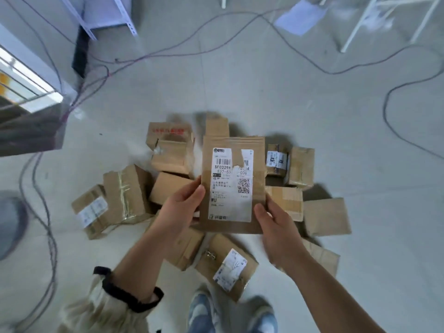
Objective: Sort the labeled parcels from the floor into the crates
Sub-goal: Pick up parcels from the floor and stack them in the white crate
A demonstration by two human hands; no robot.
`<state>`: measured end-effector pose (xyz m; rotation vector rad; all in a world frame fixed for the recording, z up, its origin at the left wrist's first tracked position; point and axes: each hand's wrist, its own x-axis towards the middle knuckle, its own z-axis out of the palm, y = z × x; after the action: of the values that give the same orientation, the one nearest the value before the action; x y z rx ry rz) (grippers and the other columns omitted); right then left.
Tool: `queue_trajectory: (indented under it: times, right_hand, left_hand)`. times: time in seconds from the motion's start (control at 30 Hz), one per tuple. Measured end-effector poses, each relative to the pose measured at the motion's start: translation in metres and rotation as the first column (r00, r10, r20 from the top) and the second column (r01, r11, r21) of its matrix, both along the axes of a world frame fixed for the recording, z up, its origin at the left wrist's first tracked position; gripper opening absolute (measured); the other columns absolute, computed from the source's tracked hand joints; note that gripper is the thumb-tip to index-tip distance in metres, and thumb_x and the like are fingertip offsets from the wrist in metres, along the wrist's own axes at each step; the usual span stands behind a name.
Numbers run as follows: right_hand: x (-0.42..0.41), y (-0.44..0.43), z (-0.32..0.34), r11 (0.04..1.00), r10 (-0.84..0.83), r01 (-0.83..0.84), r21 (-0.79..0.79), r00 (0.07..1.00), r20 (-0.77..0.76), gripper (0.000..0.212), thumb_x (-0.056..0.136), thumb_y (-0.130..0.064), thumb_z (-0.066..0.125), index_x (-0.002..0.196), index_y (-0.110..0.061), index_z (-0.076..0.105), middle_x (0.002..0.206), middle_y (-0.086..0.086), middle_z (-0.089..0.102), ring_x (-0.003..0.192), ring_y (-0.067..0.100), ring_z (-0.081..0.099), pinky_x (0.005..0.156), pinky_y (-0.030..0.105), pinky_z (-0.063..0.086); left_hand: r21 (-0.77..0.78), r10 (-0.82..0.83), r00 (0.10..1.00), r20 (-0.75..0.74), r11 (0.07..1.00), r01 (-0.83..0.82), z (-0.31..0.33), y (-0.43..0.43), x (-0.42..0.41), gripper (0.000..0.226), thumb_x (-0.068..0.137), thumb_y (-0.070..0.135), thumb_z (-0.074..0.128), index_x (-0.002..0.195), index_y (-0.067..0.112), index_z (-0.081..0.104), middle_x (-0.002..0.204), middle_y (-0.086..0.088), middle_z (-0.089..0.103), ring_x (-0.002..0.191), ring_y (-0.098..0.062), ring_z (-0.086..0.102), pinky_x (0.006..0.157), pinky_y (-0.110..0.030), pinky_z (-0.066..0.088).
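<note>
Both hands hold a flat brown parcel (pixel 233 186) upright above the pile of boxes (pixel 168 188) on the floor (pixel 264 92): the left hand (pixel 179 210) pinches its lower left edge between thumb and fingers, and the right hand (pixel 276 227) grips the lower right corner. Its white label (pixel 231 186) (torn near the top) faces the camera. Cables (pixel 144 56) trail across the floor beyond, and shoes (pixel 204 313) show at the bottom.
</note>
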<state>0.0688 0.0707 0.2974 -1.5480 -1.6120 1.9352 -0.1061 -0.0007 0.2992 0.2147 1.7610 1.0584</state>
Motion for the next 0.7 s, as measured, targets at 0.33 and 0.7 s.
queue_trajectory:
  times: [0.33, 0.7]
  right_hand:
    - [0.006, -0.012, 0.367, 0.979, -0.053, 0.053, 0.198, 0.999, -0.004, 0.027, 0.096, -0.031, 0.046, 0.119, -0.036, 0.06, 0.101, -0.007, 0.07, 0.099, 0.022, 0.065, 0.086, 0.031, 0.05]
    - [0.029, -0.041, 0.478, 0.925, -0.004, 0.068, 0.374, 0.985, -0.17, 0.026, 0.094, -0.025, 0.05, 0.094, -0.048, 0.062, 0.101, -0.018, 0.068, 0.1, 0.004, 0.063, 0.092, 0.022, 0.046]
  left_hand:
    - [0.191, -0.123, 0.979, -0.162, 0.97, 0.153, 0.379, -0.013, -0.01, 0.034, 0.093, 0.03, 0.057, 0.126, 0.023, 0.059, 0.106, -0.004, 0.072, 0.092, -0.027, 0.07, 0.086, -0.047, 0.053]
    - [0.391, -0.066, 0.977, -0.205, 0.909, 0.144, 0.486, -0.044, 0.015, 0.029, 0.091, 0.03, 0.059, 0.12, 0.029, 0.063, 0.095, 0.008, 0.074, 0.078, -0.016, 0.072, 0.08, -0.045, 0.053]
